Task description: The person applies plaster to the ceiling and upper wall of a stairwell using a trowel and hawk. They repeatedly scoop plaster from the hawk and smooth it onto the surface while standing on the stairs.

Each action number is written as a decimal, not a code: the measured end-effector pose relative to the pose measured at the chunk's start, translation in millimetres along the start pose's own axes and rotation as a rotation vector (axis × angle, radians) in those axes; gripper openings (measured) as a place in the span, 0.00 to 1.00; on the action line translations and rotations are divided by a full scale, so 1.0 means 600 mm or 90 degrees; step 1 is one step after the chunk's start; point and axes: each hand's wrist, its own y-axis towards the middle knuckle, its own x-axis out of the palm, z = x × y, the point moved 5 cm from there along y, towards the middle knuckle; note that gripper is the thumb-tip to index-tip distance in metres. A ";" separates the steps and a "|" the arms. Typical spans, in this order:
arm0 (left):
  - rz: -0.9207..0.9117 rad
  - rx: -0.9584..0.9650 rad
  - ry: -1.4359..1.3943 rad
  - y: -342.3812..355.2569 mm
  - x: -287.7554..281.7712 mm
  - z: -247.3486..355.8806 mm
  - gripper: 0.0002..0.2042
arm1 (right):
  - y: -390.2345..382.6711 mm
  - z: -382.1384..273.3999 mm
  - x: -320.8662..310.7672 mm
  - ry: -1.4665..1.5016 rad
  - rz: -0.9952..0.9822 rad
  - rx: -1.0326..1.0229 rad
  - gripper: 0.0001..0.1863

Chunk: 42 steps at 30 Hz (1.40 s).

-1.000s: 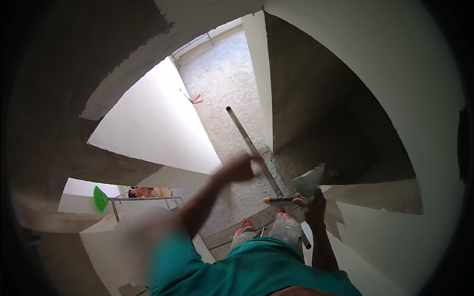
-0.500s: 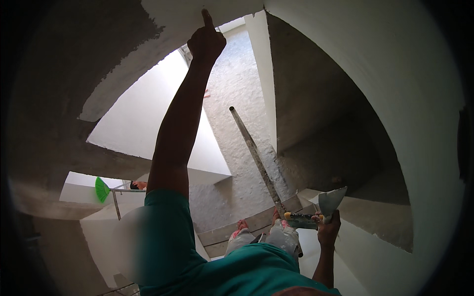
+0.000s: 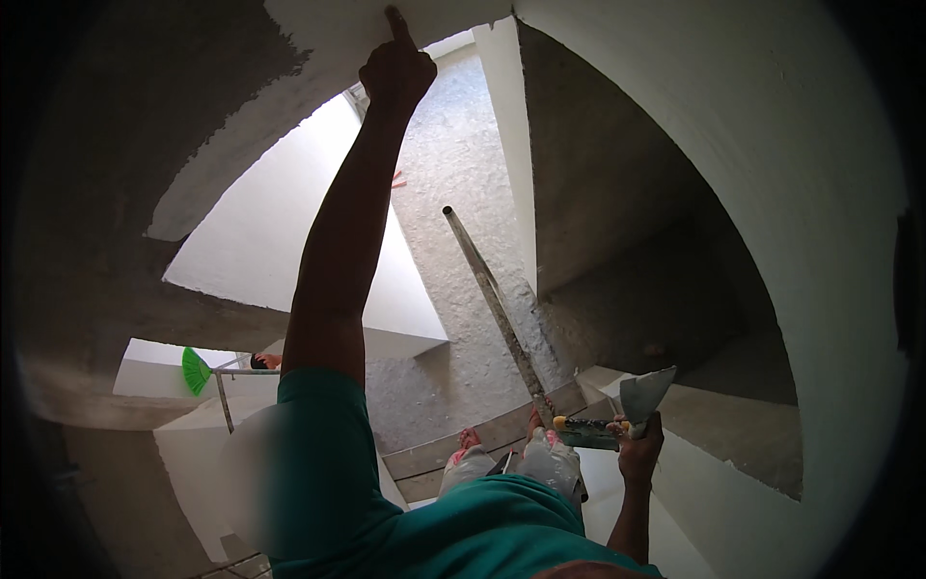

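Note:
My left hand (image 3: 397,69) is raised at the end of an outstretched arm, the index finger extended and the other fingers curled. Its fingertip is at the patch of pale plaster (image 3: 333,24) overhead; I cannot tell whether it touches. Nothing shows in that hand. At the lower right, my right hand (image 3: 640,448) is closed around two tools. One is a putty knife (image 3: 647,394) with a wide, smeared blade pointing up. The other is a plastering trowel (image 3: 590,437) lying crosswise, its handle yellow at the end. The fingers partly hide both handles.
My feet (image 3: 467,441) stand on wooden planks (image 3: 424,463). A plaster-spattered metal pole (image 3: 492,294) rises in front of them. Far below lies a rough grey floor (image 3: 449,145). At the left are a green broom head (image 3: 196,372) and part of another person (image 3: 264,361).
My left hand has shifted slightly up and left, its index finger still extended. My right hand keeps the putty knife and trowel in nearly the same place.

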 end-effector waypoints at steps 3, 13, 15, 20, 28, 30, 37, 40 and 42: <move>-0.009 0.001 -0.006 -0.002 0.001 0.005 0.39 | -0.001 0.009 0.001 0.032 0.001 0.013 0.16; -0.016 0.005 0.014 0.004 -0.001 0.004 0.37 | -0.005 0.003 0.004 -0.019 -0.005 -0.017 0.18; 0.000 0.023 -0.004 0.005 -0.011 0.009 0.36 | -0.006 0.006 0.004 -0.021 -0.005 -0.017 0.18; 0.003 0.031 -0.040 -0.009 -0.014 0.014 0.35 | -0.004 0.008 0.009 0.002 -0.013 -0.012 0.18; -0.016 -0.022 -0.020 -0.005 -0.021 0.015 0.38 | -0.005 0.023 0.009 -0.021 -0.019 -0.005 0.18; -0.032 -0.023 -0.006 0.000 -0.013 0.008 0.39 | -0.004 0.025 0.010 0.000 -0.022 0.013 0.18; -0.083 -0.027 -0.011 -0.001 -0.008 0.015 0.40 | -0.002 0.031 0.004 -0.019 -0.010 0.005 0.18; -0.070 -0.038 -0.006 0.001 -0.001 0.015 0.40 | -0.001 0.029 0.005 -0.039 -0.020 -0.006 0.18; -0.066 -0.041 -0.011 0.001 0.002 0.017 0.40 | -0.001 0.021 0.006 -0.051 -0.021 -0.005 0.18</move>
